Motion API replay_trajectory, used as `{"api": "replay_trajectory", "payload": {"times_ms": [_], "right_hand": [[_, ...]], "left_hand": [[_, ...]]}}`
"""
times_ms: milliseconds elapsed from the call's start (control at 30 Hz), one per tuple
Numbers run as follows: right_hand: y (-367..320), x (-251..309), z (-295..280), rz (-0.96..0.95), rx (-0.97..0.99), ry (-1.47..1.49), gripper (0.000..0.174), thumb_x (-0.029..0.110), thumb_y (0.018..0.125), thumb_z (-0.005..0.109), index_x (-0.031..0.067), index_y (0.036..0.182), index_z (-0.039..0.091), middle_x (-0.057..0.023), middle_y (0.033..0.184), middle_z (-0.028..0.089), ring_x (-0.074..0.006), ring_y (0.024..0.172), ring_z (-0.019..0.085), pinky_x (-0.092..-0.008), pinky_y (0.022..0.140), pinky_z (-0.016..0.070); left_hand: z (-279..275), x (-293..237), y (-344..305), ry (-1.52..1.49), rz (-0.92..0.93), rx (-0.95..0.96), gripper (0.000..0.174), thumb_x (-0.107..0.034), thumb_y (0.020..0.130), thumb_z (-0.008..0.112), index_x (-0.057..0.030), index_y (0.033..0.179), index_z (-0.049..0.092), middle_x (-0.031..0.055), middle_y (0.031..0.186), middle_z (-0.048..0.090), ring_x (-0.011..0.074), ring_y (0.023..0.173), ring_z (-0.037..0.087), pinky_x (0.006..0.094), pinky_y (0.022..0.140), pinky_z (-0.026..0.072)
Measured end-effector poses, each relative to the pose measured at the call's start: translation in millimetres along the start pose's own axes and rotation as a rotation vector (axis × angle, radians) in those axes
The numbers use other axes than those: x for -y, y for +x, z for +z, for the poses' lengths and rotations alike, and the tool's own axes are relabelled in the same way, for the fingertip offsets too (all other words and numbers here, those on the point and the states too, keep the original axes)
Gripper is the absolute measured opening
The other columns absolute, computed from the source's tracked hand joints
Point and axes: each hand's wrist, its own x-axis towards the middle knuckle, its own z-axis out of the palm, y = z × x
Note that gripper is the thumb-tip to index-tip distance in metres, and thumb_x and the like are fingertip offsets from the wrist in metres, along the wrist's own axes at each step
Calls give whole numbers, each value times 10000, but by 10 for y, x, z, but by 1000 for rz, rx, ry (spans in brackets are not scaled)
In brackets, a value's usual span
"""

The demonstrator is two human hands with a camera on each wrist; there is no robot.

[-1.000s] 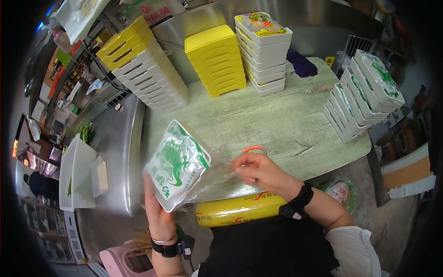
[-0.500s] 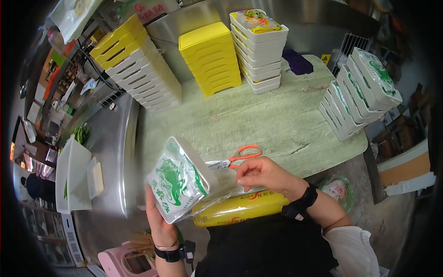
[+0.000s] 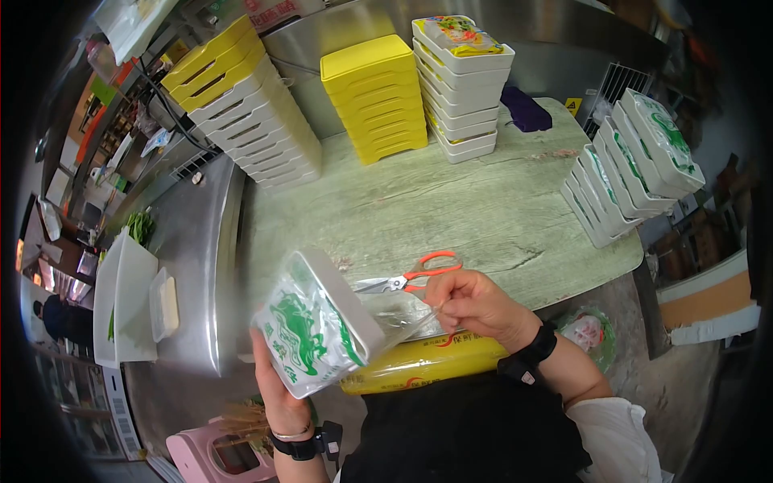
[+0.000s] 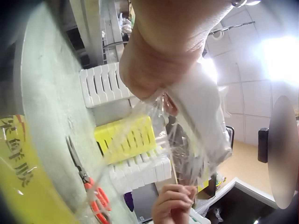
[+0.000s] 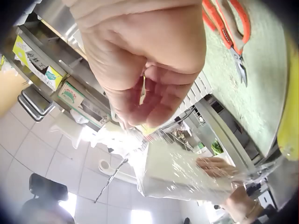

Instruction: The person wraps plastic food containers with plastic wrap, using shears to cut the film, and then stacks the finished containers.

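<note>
My left hand (image 3: 278,398) holds a white tray (image 3: 346,302) tilted up off the table, gripping it from its left and lower side. A plastic package with green print (image 3: 298,330) covers the tray's face. Clear cling film (image 3: 407,318) stretches from the tray toward my right hand (image 3: 475,306), whose thumb and fingers pinch it. In the right wrist view the film lies wrinkled and shiny over the white tray (image 5: 173,170). Scissors with orange handles (image 3: 435,259) lie on the table beyond the film. A yellow-printed roll of cling film (image 3: 423,362) sits at the table's front edge.
Behind on the green table (image 3: 435,201) stand a yellow box stack (image 3: 374,105), a white tray stack (image 3: 463,97) and a yellow-and-white stack (image 3: 250,113). Trays with green packages (image 3: 628,173) lean at the right. A steel counter (image 3: 193,266) adjoins the left.
The tray has moved down slightly and turned, showing more of its side. The scissors came into clear view. My right hand has shifted slightly right and down, drawing the film out.
</note>
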Motion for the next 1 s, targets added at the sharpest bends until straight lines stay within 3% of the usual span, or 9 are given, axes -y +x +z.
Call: {"api": "replay_trajectory", "payload": {"times_ms": [100, 200, 233, 367, 600, 700, 833, 933, 1000], "right_hand": [[24, 8, 27, -81, 108, 117, 37, 52, 911, 625, 22, 921, 605, -42, 871, 552, -112, 666, 533, -252, 633, 482], [77, 70, 162, -134, 49, 69, 48, 61, 913, 631, 20, 910, 606, -37, 860, 550, -107, 686, 528, -250, 658, 481], [93, 86, 204, -156, 35, 1, 47, 59, 914, 630, 19, 907, 605, -34, 858, 549, -103, 692, 526, -247, 662, 476], [163, 106, 332, -229, 47, -212, 50, 57, 913, 633, 19, 897, 604, -22, 855, 549, -88, 718, 521, -235, 671, 450], [150, 24, 384, -72, 77, -212, 53, 56, 889, 662, 32, 873, 618, -9, 854, 545, -74, 749, 513, -212, 690, 414], [103, -45, 345, 32, 241, -250, 79, 67, 866, 691, 34, 833, 628, 0, 868, 543, -75, 811, 517, -226, 740, 409], [19, -129, 373, 37, 405, -200, 91, 86, 844, 709, 58, 898, 640, -11, 984, 560, -107, 940, 510, -270, 857, 400], [92, -136, 598, 104, 290, -93, 194, 105, 851, 700, 84, 1026, 620, -13, 1043, 561, -132, 981, 520, -290, 880, 407], [176, -50, 592, 21, 373, -457, 303, 117, 862, 681, 79, 1143, 575, -31, 1146, 527, -154, 1093, 482, -316, 925, 407]], "left_hand": [[-49, 78, -51, 43, -36, -8, 473, -395, 1025, 415, -87, 1382, 445, 107, 1357, 537, 265, 1196, 558, 428, 1000, 477], [-70, 195, -91, 96, -35, 6, 410, -400, 1030, 394, -101, 1299, 473, 84, 1283, 578, 241, 1149, 586, 409, 964, 502], [-22, 231, -116, 163, -9, -23, 345, -389, 1021, 434, -102, 1209, 470, 65, 1143, 607, 199, 1039, 622, 373, 893, 534], [-136, 273, -188, 439, 65, 86, 351, -333, 984, 550, -86, 1209, 444, 52, 992, 574, 137, 900, 610, 304, 788, 538], [-194, 269, -341, 713, 77, 149, 349, -291, 980, 555, -59, 1220, 454, 32, 1034, 537, 111, 930, 538, 258, 830, 453], [-279, 229, -364, 779, 15, 203, 339, -293, 970, 570, -55, 1194, 476, 35, 1061, 523, 117, 967, 511, 260, 868, 421], [-149, 244, -440, 832, 3, 270, 346, -302, 963, 581, -53, 1185, 487, 34, 1073, 524, 122, 982, 507, 263, 880, 410], [-62, 222, -461, 829, -40, 295, 343, -298, 965, 579, -51, 1185, 490, 36, 1078, 528, 119, 980, 505, 265, 879, 409], [-24, 197, -444, 827, -60, 298, 338, -296, 966, 576, -48, 1182, 497, 38, 1085, 532, 117, 983, 503, 267, 880, 410]]}}
